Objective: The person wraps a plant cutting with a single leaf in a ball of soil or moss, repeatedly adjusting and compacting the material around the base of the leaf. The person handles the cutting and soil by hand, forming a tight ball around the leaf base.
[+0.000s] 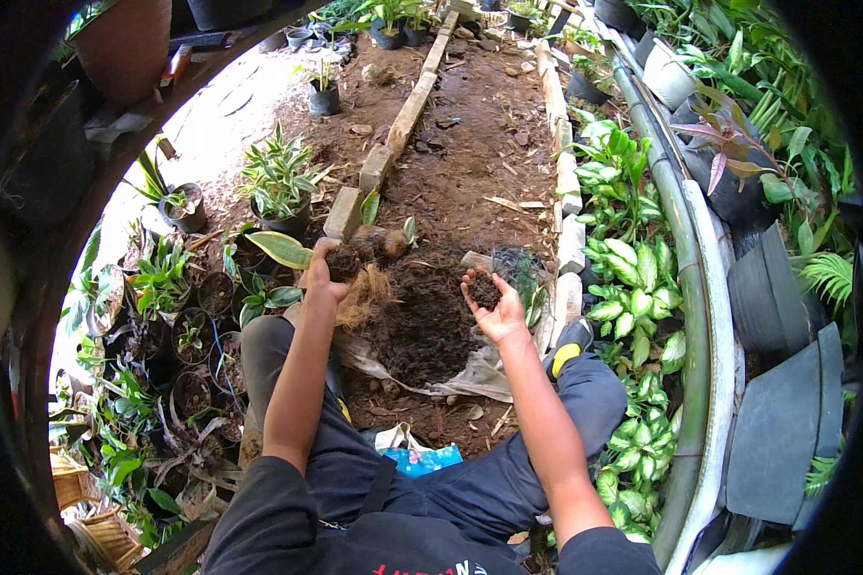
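Observation:
My left hand (322,277) is closed around a dark clump of soil (344,264). A yellow-edged green leaf (279,249) sticks out to its left and seems to belong to the same clump. My right hand (502,315) is cupped palm up, its fingers curled around loose dark soil (484,290). Between the hands a heap of dark soil (428,320) is spread on a pale sack (485,374). Brown coconut fibre (365,296) lies just below my left hand. Beyond it rest brown root balls (382,241) with short leaves.
Bricks (376,168) edge the dirt path (467,158) on the left, pale blocks (569,183) on the right. Potted plants (280,180) crowd the left side. Variegated foliage (636,266) and a bamboo pole (679,237) run along the right. A blue patterned cloth item (424,460) lies between my legs.

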Motion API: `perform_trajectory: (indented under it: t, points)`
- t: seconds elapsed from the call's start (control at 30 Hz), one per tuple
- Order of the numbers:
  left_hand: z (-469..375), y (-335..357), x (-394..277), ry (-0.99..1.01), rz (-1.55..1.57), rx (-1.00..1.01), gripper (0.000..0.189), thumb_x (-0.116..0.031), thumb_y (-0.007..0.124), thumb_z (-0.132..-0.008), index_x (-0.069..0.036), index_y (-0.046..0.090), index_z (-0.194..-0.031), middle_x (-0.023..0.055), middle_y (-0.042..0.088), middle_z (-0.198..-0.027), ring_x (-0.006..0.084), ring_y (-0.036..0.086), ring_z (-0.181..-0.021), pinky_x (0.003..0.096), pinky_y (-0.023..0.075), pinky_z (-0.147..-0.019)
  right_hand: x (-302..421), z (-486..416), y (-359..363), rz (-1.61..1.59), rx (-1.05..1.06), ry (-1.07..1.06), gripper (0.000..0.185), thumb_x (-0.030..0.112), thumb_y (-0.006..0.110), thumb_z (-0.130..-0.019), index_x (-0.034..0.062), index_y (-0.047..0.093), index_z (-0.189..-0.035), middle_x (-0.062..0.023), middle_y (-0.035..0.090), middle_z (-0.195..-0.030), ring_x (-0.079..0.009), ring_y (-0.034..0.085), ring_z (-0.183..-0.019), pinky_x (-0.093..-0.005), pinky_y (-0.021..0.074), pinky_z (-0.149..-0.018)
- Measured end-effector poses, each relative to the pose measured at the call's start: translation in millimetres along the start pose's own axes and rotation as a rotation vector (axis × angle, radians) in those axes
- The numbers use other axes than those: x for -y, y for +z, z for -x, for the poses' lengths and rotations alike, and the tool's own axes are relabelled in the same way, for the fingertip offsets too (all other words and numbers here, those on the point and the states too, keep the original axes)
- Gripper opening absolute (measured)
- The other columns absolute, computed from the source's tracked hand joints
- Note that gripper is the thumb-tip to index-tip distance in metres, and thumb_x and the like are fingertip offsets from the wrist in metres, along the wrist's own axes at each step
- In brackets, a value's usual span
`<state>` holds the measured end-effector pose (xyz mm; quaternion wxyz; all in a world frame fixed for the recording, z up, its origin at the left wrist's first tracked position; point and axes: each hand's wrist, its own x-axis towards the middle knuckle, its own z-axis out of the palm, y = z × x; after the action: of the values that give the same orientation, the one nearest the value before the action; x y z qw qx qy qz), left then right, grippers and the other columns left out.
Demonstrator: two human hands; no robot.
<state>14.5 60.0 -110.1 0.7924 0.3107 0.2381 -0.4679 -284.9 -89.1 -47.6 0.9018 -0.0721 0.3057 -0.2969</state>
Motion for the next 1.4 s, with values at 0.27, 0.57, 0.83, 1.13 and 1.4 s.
perform_trajectory:
  t: [0.27,0.57,0.83,1.13,1.4]
  points:
    - [-14.5,-3.5,4.3,-0.054,0.033,0.055,0.029,-0.027,0.054,-0.092,-0.006,0.059,-0.112,0.0113,0.066,-0.102,0.0277,0.063,-0.086,0.0431,0.056,-0.074,3.1,3.6,-1.5,-0.018,-0.008,0.01,0.033,0.019,0.039,-0.101,-0.0049,0.06,-0.109,-0.0165,0.064,-0.103,-0.03,0.063,-0.099,-0.0442,0.0533,-0.096]
    - [47.4,31.4,73.5,0.065,-0.233,0.173,0.022,-0.024,0.064,-0.088,-0.006,0.059,-0.1,0.0075,0.067,-0.089,0.0209,0.065,-0.073,0.0384,0.0579,-0.065,-28.5,2.2,4.7,0.056,-0.139,0.085,0.032,0.022,0.04,-0.103,-0.0037,0.059,-0.105,-0.0156,0.063,-0.099,-0.0275,0.064,-0.094,-0.0414,0.0566,-0.091]
    - [81.6,52.3,136.5,0.313,-0.481,0.307,0.019,-0.021,0.065,-0.09,-0.003,0.062,-0.094,0.0062,0.066,-0.081,0.0164,0.066,-0.073,0.0308,0.0546,-0.065,-67.2,-9.9,-19.3,0.168,-0.195,0.139,0.027,0.026,0.05,-0.102,0.0066,0.053,-0.12,-0.0073,0.057,-0.117,-0.0222,0.054,-0.107,-0.0442,0.0407,-0.105]
    - [103.8,55.1,186.9,0.736,-0.823,0.406,0.012,-0.011,0.066,-0.09,0.0,0.063,-0.087,0.0008,0.062,-0.073,0.0082,0.056,-0.065,0.0264,0.0448,-0.06,-67.2,-22.5,-41.2,0.179,-0.489,0.024,0.033,0.023,0.034,-0.103,0.0073,0.054,-0.125,-0.0109,0.057,-0.129,-0.0248,0.053,-0.12,-0.0443,0.0371,-0.109]
    - [100.4,55.8,210.7,0.732,-0.774,0.415,0.012,-0.011,0.066,-0.09,0.0,0.062,-0.088,0.0003,0.062,-0.073,0.0085,0.055,-0.066,0.0263,0.0446,-0.061,-47.0,23.0,18.1,0.132,-0.354,0.006,0.056,0.054,0.035,-0.096,0.0083,0.038,-0.13,-0.0103,0.045,-0.128,-0.0275,0.049,-0.111,-0.0461,0.0407,-0.102]
